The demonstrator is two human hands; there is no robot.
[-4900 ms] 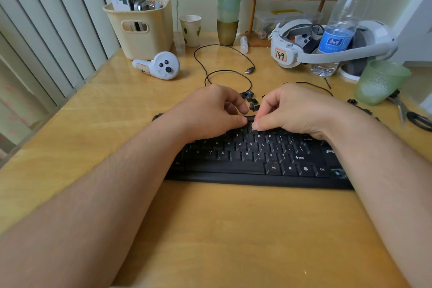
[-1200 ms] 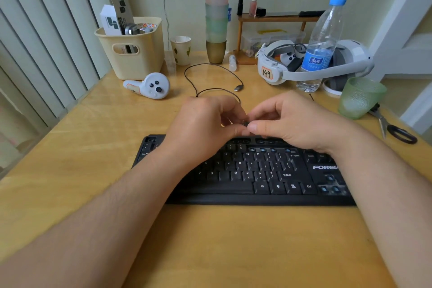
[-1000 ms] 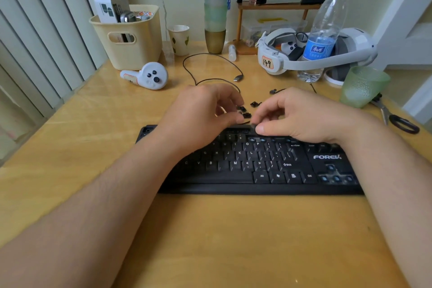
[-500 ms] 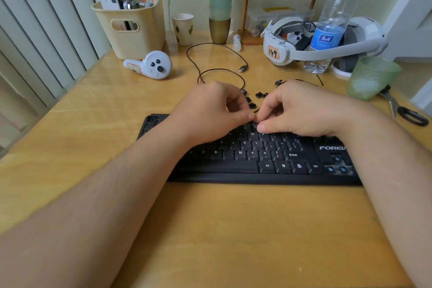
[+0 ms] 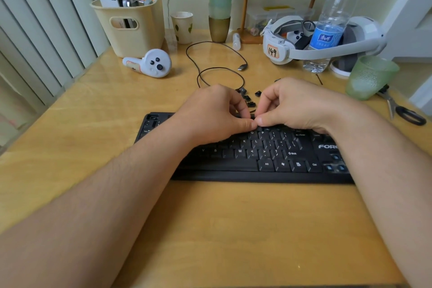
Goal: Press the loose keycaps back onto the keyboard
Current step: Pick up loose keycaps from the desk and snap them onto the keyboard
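Note:
A black keyboard (image 5: 257, 156) lies across the middle of the wooden desk (image 5: 233, 229). Several loose black keycaps (image 5: 248, 98) lie on the desk just behind it. My left hand (image 5: 210, 114) and my right hand (image 5: 301, 105) meet over the keyboard's top rows, above the O and P keys. On each hand the curled thumb and forefinger pinch together where the hands touch. They pinch a small dark keycap that is almost wholly hidden by the fingertips. Both forearms reach in from the bottom corners and cover the keyboard's two ends.
A green glass (image 5: 371, 77) and scissors (image 5: 402, 110) sit at the right. A water bottle (image 5: 332, 18) and white headset (image 5: 280, 51) stand behind them. A black cable (image 5: 217, 70), white controller (image 5: 152, 63), beige basket (image 5: 133, 23) and paper cup (image 5: 183, 27) lie further back.
Both hands have come down from just behind the keyboard's back edge onto its top rows, still pinched together. The head view has shifted a little.

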